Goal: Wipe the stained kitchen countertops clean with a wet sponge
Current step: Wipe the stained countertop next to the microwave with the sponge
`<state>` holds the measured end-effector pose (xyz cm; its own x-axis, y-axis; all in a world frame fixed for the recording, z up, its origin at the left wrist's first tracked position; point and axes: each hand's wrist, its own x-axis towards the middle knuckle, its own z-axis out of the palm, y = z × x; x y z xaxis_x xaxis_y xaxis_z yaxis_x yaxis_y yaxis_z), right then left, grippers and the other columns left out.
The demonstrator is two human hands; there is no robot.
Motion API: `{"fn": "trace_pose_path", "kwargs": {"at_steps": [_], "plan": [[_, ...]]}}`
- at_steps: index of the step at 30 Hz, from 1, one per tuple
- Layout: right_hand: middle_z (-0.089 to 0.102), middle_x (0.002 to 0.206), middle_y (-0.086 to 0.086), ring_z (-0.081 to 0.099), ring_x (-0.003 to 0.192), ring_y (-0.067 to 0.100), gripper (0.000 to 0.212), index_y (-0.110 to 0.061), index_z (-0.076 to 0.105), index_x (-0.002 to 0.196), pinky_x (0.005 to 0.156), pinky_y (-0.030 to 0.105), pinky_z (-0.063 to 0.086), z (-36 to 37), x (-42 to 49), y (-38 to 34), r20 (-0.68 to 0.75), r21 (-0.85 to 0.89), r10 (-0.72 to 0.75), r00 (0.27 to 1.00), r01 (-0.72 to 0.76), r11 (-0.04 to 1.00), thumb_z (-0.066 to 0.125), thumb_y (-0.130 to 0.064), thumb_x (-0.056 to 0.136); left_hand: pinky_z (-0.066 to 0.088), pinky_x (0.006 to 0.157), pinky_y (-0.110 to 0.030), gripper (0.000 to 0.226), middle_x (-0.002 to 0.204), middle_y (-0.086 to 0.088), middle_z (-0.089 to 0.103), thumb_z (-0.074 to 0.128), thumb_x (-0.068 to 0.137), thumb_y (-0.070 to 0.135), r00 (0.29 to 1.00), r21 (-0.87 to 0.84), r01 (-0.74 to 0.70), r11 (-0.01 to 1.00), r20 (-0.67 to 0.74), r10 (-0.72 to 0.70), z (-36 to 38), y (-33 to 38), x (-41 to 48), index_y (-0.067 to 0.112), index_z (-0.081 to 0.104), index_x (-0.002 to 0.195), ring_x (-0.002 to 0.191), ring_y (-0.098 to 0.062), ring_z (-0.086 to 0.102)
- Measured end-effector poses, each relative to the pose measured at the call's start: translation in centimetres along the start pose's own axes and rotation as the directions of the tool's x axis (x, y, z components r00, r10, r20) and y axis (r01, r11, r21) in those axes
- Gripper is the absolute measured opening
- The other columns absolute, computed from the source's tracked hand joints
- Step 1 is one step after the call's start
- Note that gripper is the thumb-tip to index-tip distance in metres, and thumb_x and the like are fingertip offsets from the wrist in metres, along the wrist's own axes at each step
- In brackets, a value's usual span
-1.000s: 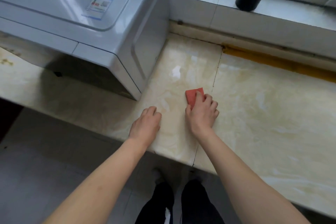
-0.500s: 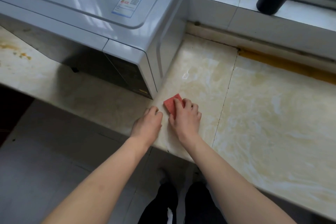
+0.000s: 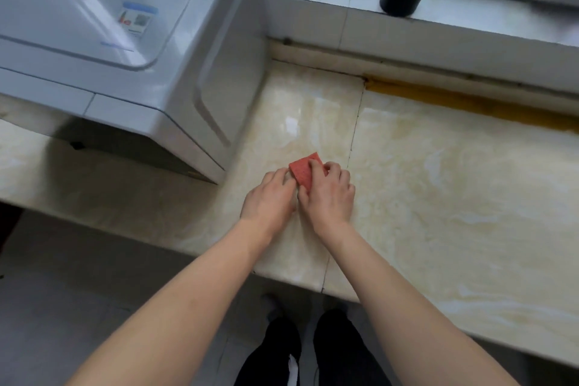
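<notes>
While the right hand [image 3: 327,196] curls its fingers over the red sponge [image 3: 302,170] and presses it flat on the countertop [image 3: 445,204], the left hand [image 3: 270,199] lies knuckles-up just beside it with its fingers loosely bent. It seems to hold nothing, though whether its fingertips touch the sponge's edge I cannot tell. The sponge sits near the front edge, between the corner of the white appliance [image 3: 131,66] and the seam [image 3: 354,138] that runs across the stone.

Several things could go wrong from here. With the hands this close together, a stroke to the left would run the sponge into the left hand and bunch it up. A harder push that way could bump the appliance or drive dirty water under it, where it is hard to reach. Wiping across the seam may work grime into the gap. The yellow-brown stain [image 3: 470,103] along the back wall looks untouched, and a wet sponge alone may only smear it
</notes>
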<state>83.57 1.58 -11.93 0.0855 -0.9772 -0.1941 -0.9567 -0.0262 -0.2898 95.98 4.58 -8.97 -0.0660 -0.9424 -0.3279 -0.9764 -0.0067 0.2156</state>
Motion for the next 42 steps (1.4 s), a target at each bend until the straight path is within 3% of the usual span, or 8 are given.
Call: {"fn": "trace_pose_path", "kwargs": {"at_steps": [9,15,18,22,26,30,34,42], "plan": [[0.050,0.132,0.008,0.046,0.118,0.030,0.062,-0.025,0.045,0.144,0.089,0.043,0.044,-3.0,2.4,9.3,-0.078,0.026,0.161,0.984,-0.160,0.987,0.064,-0.042,0.087,0.051,0.089,-0.043,0.102,0.153,-0.011,0.017,0.084,0.073,0.028,0.978,0.184,-0.003,0.983,0.208,-0.036,0.4,7.6,5.9,0.013,0.018,0.149,0.136,-0.037,0.026],[0.048,0.134,0.007,0.045,0.118,0.028,0.062,-0.026,0.044,0.145,0.090,0.042,0.043,-5.0,2.9,14.6,-0.077,0.031,0.233,0.969,-0.232,0.972,0.063,-0.043,0.089,0.052,0.081,-0.039,0.071,0.143,-0.019,0.028,0.067,0.081,0.003,0.971,0.329,0.060,0.942,0.198,-0.131,0.9,10.1,6.8,0.006,0.029,0.141,0.124,-0.043,0.039],[0.049,0.133,0.007,0.045,0.118,0.028,0.062,-0.027,0.044,0.145,0.089,0.041,0.043,-5.8,3.0,16.6,-0.092,0.043,0.250,0.964,-0.247,0.968,0.063,-0.043,0.088,0.053,0.080,-0.040,0.056,0.131,-0.011,0.038,0.071,0.081,0.010,0.976,0.252,0.040,0.967,0.197,-0.092,-0.4,12.7,8.3,0.009,0.042,0.129,0.118,-0.033,0.043],[0.050,0.133,0.007,0.046,0.118,0.029,0.062,-0.027,0.044,0.144,0.090,0.042,0.043,-6.5,3.2,18.8,-0.105,0.072,0.280,0.954,-0.273,0.959,0.064,-0.045,0.088,0.051,0.088,-0.044,0.080,0.142,-0.007,0.030,0.084,0.072,0.036,0.973,0.123,-0.089,0.988,0.222,0.060,1.0,18.7,9.8,0.014,0.036,0.132,0.129,-0.032,0.035],[0.050,0.132,0.008,0.046,0.117,0.030,0.063,-0.027,0.045,0.144,0.088,0.043,0.045,-7.2,3.3,22.1,-0.131,0.077,0.310,0.942,-0.302,0.950,0.064,-0.044,0.087,0.051,0.096,-0.043,0.093,0.159,-0.008,0.008,0.084,0.074,0.025,0.979,0.123,-0.006,0.992,0.204,-0.020,3.8,21.6,9.1,0.014,0.025,0.144,0.144,-0.039,0.015],[0.051,0.130,0.007,0.046,0.116,0.030,0.061,-0.026,0.047,0.142,0.087,0.043,0.045,-8.1,3.3,24.8,-0.139,0.094,0.346,0.928,-0.336,0.937,0.065,-0.042,0.087,0.052,0.086,-0.044,0.086,0.148,-0.011,0.022,0.088,0.067,0.030,0.976,0.149,0.015,0.989,0.211,-0.046,2.7,22.5,10.0,0.013,0.035,0.132,0.131,-0.036,0.030],[0.051,0.130,0.007,0.046,0.116,0.029,0.061,-0.026,0.046,0.142,0.088,0.043,0.045,-9.1,3.4,27.8,-0.148,0.110,0.405,0.902,-0.392,0.913,0.064,-0.044,0.087,0.045,0.104,-0.048,0.123,0.161,-0.007,0.001,0.084,0.063,0.057,0.960,0.116,-0.124,0.985,0.265,0.090,2.5,27.3,11.6,0.023,0.007,0.154,0.144,-0.036,0.015],[0.048,0.133,0.008,0.046,0.118,0.031,0.061,-0.026,0.044,0.142,0.089,0.045,0.046,-11.6,3.6,36.2,-0.173,0.174,0.581,0.795,-0.556,0.813,0.066,-0.043,0.088,0.045,0.102,-0.053,0.122,0.161,-0.012,-0.010,0.085,0.070,0.042,0.959,0.215,-0.111,0.970,0.278,0.048,5.0,30.2,12.2,0.022,-0.002,0.154,0.146,-0.047,0.001]]}}
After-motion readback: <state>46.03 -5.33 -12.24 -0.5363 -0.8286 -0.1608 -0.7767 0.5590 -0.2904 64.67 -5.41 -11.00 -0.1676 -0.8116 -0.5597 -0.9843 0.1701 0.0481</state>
